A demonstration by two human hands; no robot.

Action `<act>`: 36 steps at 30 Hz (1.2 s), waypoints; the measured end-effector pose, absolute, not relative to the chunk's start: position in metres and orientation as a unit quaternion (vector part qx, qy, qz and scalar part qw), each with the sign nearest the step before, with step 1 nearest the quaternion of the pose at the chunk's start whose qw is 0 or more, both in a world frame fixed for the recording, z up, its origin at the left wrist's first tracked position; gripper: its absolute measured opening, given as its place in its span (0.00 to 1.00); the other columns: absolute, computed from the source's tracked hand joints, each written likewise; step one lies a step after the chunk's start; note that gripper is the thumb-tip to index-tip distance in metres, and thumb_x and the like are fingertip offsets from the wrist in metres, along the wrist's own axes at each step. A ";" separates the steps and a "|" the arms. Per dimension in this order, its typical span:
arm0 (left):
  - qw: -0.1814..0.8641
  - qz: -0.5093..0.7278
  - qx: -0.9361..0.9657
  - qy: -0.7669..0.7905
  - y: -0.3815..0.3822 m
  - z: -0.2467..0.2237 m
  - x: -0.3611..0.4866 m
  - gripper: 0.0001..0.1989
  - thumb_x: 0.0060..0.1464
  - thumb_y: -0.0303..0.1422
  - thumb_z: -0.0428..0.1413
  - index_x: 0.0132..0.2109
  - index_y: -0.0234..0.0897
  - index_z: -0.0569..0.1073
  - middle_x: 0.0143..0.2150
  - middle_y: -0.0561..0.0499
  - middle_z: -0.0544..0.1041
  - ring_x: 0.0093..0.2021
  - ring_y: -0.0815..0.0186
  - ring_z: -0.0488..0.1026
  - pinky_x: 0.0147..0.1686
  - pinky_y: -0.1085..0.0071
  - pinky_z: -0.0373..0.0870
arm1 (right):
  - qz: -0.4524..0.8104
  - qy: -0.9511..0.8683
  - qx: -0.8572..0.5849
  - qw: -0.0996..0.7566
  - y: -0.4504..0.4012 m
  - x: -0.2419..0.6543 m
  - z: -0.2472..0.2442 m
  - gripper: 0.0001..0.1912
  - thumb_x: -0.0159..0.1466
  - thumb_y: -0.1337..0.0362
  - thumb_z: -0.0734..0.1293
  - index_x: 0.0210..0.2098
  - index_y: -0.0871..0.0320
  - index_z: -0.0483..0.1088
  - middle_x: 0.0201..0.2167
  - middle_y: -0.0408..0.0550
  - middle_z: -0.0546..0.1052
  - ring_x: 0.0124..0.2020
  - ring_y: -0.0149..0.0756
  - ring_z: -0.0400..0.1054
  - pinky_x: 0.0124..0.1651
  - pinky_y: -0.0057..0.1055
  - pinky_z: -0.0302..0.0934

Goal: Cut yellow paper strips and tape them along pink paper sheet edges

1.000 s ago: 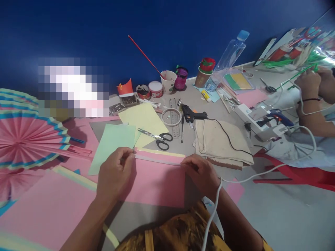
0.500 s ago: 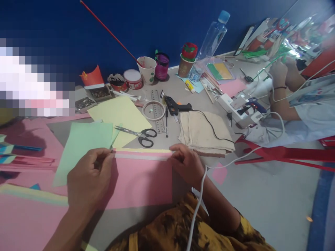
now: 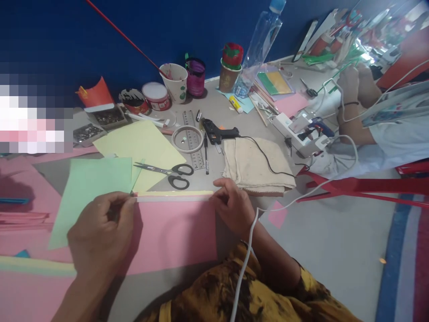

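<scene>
A sheet of pink paper (image 3: 181, 232) lies in front of me, with a white band (image 3: 167, 199) along its far edge. Just beyond that band runs a narrow yellow paper strip (image 3: 174, 193); whether it touches the band all along, I cannot tell. My left hand (image 3: 102, 228) is closed in a pinch on the strip's left end. At the right end, my right hand (image 3: 233, 205) is closed with thumb and finger on the strip. Black-handled scissors (image 3: 179, 175) rest beyond the strip, partly over yellow paper (image 3: 140, 143). Green paper (image 3: 97, 179) lies beyond my left hand.
A glue gun (image 3: 217, 132), a tape roll (image 3: 187, 139), a ruler (image 3: 197, 158) and a folded cloth (image 3: 258, 163) lie farther back. Cups and a bottle (image 3: 259, 49) stand along the wall. A white cable (image 3: 246, 264) crosses my right forearm. Another person's hands (image 3: 355, 85) are at right.
The yellow strip now sits closer to the white band, with less pink showing between them. Both hands keep hold of its ends. The whole view has shifted slightly.
</scene>
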State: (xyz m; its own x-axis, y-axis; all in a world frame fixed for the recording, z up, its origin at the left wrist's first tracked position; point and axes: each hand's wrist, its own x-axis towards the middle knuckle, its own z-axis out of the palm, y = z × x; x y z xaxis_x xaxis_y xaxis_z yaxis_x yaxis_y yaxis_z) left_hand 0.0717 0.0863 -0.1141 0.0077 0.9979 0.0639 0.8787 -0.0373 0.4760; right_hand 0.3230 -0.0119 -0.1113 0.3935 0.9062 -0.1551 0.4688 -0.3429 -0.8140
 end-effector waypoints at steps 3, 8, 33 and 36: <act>0.157 0.202 0.694 0.673 0.086 -0.115 0.071 0.10 0.63 0.44 0.55 0.41 0.47 0.77 0.41 0.52 0.83 0.40 0.55 0.78 0.45 0.60 0.70 | 0.309 -0.434 -0.768 0.355 -0.012 0.321 -0.112 0.16 0.60 0.66 0.68 0.48 0.54 0.71 0.30 0.41 0.84 0.31 0.37 0.77 0.38 0.31 0.64; 0.167 0.209 0.681 0.682 0.085 -0.114 0.073 0.09 0.63 0.43 0.56 0.40 0.47 0.77 0.40 0.52 0.82 0.41 0.54 0.79 0.44 0.59 0.71 | 0.287 -0.430 -0.768 0.378 -0.013 0.320 -0.116 0.11 0.58 0.65 0.69 0.42 0.54 0.73 0.28 0.42 0.84 0.29 0.37 0.77 0.35 0.30 0.65; 0.064 0.252 0.811 0.523 0.084 -0.129 0.070 0.17 0.69 0.32 0.49 0.45 0.39 0.83 0.38 0.45 0.79 0.41 0.55 0.74 0.38 0.61 0.70 | 0.276 -0.497 -0.721 0.396 -0.023 0.321 -0.128 0.05 0.63 0.62 0.67 0.38 0.54 0.75 0.29 0.43 0.79 0.31 0.37 0.72 0.38 0.32 0.63; 0.103 0.258 0.787 0.551 0.085 -0.127 0.070 0.15 0.68 0.34 0.48 0.46 0.39 0.81 0.42 0.44 0.82 0.46 0.54 0.76 0.46 0.60 0.72 | 0.326 -0.441 -0.741 0.388 -0.022 0.322 -0.127 0.17 0.60 0.61 0.69 0.49 0.55 0.74 0.24 0.38 0.77 0.24 0.35 0.69 0.32 0.30 0.62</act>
State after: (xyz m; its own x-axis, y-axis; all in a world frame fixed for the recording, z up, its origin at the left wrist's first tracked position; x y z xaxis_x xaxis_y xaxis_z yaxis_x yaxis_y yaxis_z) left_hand 0.0701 0.0850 -0.1267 0.2611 0.9201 0.2921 0.8136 -0.3726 0.4463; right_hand 0.3217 -0.0216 -0.1273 0.3990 0.9061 -0.1409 0.4008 -0.3106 -0.8619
